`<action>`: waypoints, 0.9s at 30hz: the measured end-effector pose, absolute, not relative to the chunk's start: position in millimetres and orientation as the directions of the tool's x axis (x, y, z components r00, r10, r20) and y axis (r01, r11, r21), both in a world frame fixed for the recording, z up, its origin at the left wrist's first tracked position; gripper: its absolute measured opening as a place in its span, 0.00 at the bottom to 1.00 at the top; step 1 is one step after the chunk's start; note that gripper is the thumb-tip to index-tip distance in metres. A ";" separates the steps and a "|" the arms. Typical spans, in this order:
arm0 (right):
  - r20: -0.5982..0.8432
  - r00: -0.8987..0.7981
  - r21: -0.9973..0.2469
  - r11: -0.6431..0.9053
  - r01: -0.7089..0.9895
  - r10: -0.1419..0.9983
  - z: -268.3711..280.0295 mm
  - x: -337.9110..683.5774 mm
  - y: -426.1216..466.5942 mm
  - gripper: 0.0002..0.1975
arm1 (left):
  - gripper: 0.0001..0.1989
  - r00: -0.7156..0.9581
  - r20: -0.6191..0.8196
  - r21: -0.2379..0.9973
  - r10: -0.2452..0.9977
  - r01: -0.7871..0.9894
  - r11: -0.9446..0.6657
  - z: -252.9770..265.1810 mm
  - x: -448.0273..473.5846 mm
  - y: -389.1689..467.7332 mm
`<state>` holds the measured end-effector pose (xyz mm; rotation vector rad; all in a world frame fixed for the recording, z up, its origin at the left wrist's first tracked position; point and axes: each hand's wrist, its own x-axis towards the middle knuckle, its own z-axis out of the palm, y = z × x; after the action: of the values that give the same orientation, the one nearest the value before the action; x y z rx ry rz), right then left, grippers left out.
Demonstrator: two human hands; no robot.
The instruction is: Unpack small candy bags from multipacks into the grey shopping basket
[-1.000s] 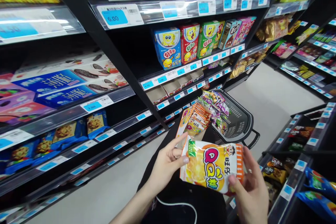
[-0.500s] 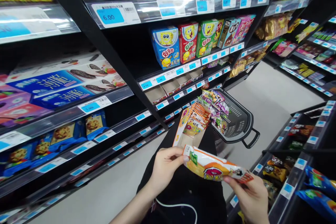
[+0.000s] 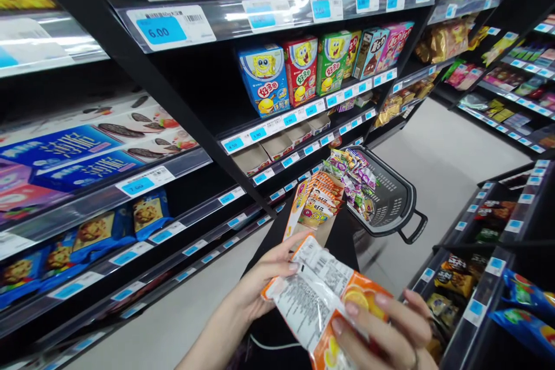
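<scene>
- Left hand [image 3: 255, 289]: thumb and fingers pinch the left edge of the candy pouch [image 3: 312, 295].
- Candy pouch: stretched between both hands' fingers, text-covered side up.
- Right hand [image 3: 384, 332]: fingers, slightly parted, hold its right part.

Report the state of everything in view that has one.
Snack bag: held, text-covered side showing.
Left hand: pinching the bag.
Right hand: fingers on the bag.
Display box: open, holding packets.
Basket: partly filled.
Blue cartoon box: upright.
</scene>
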<state>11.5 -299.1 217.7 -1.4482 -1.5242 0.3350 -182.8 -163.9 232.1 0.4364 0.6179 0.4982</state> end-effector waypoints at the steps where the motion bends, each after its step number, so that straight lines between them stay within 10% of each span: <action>1: 0.426 0.238 -0.789 0.229 0.569 0.873 219.0 12.0 -295.4 0.14 | 0.24 0.703 -0.437 0.524 0.560 -0.307 0.794 231.5 -184.1 -162.5; 8: -0.149 0.261 -0.957 -0.073 -0.280 0.954 214.0 -4.8 -261.6 0.37 | 0.19 0.485 -0.416 0.752 0.769 -0.293 0.591 211.6 -163.3 -168.6; 14: -0.394 0.342 -0.911 -0.316 -0.264 0.853 177.4 19.0 -256.6 0.23 | 0.16 0.515 -0.263 0.957 0.816 0.248 0.152 201.3 -153.1 -149.1; 20: -0.281 0.717 -0.696 -0.650 0.306 0.638 97.0 115.8 -236.2 0.34 | 0.17 0.725 -0.060 0.357 0.686 0.657 -0.664 175.6 -132.1 -109.8; 27: -0.338 0.780 -0.388 -0.833 0.395 0.527 -1.4 211.8 -135.2 0.14 | 0.17 0.688 -0.208 -0.146 0.696 0.681 -0.717 98.2 -116.9 -113.8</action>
<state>211.8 -135.2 -1.4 -2.6768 -0.7106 0.6347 -116.9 -113.8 98.2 2.9381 1.1997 -0.3988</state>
